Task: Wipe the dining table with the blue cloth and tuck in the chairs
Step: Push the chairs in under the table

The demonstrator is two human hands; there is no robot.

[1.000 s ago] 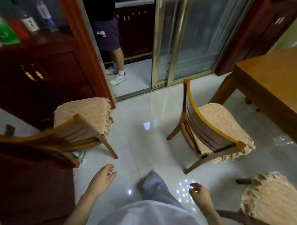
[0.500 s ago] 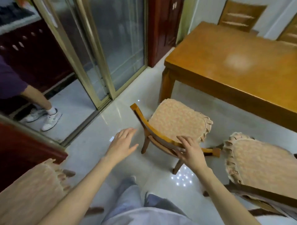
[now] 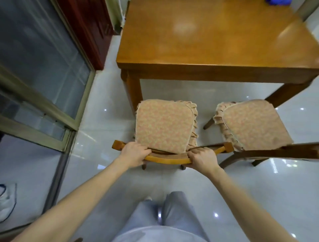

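Both hands grasp the curved top rail of a wooden chair [image 3: 165,161]. The left hand [image 3: 136,153] is clenched round the rail near its left end, and the right hand [image 3: 202,158] is clenched round it nearer its right end, with fingers curled over the top. The chair carries a peach frilled cushion [image 3: 164,127] and faces the table [image 3: 207,43]. Its seat is out on the floor, short of the table's near edge, its front just beside the near left leg [image 3: 133,89].

A 2nd chair [image 3: 250,124] with the same kind of cushion stands just right of the 1st, turned at an angle, also out from under the table. The blue cloth [image 3: 274,2] lies at the table's far edge toward the right corner, mostly cut off by the frame.

A glass sliding door [image 3: 43,60] stands at the left, and a white shoe [image 3: 6,202] shows at the left edge.
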